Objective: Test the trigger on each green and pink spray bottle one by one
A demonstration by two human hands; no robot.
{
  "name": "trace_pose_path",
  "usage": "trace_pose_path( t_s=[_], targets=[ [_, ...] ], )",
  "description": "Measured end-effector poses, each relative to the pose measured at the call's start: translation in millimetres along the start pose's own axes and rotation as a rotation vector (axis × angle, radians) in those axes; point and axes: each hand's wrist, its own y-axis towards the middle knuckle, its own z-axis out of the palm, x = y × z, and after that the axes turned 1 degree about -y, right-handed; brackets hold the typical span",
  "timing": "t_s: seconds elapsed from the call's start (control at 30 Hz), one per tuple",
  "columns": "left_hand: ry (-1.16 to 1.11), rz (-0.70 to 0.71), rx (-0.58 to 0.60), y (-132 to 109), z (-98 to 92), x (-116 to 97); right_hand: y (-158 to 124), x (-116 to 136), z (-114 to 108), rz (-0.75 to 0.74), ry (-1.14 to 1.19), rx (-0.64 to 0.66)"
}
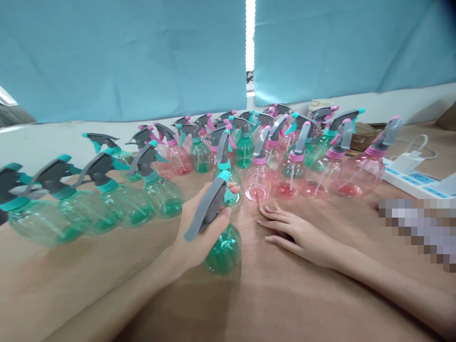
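Observation:
My left hand [199, 232] is wrapped round the neck of a green spray bottle [224, 251] with a grey and turquoise trigger head. Just behind it stands another green spray bottle [233, 178], partly covered by the held one and my fingers. My right hand [292, 232] lies on the table with its fingers stretched out, holding nothing. Its fingertips are close to the base of a pink spray bottle [257, 183]. To the left, several green spray bottles [133, 204] form a slanting row; several pink ones [290, 178] line up on the right.
More green and pink spray bottles [244, 149] crowd the back of the brown table [285, 304]. A white power strip [409, 178] with a plugged-in charger [406, 164] lies at the right. Blue curtains [124, 57] hang behind.

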Motion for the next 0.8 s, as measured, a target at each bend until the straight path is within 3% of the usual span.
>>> trace_pose_path(
  t_s=[0.8],
  targets=[
    [-0.012, -0.01, -0.005, -0.6, -0.2, -2.8, 0.1, -2.6, 2.5, 0.003, -0.016, 0.021]
  ],
)
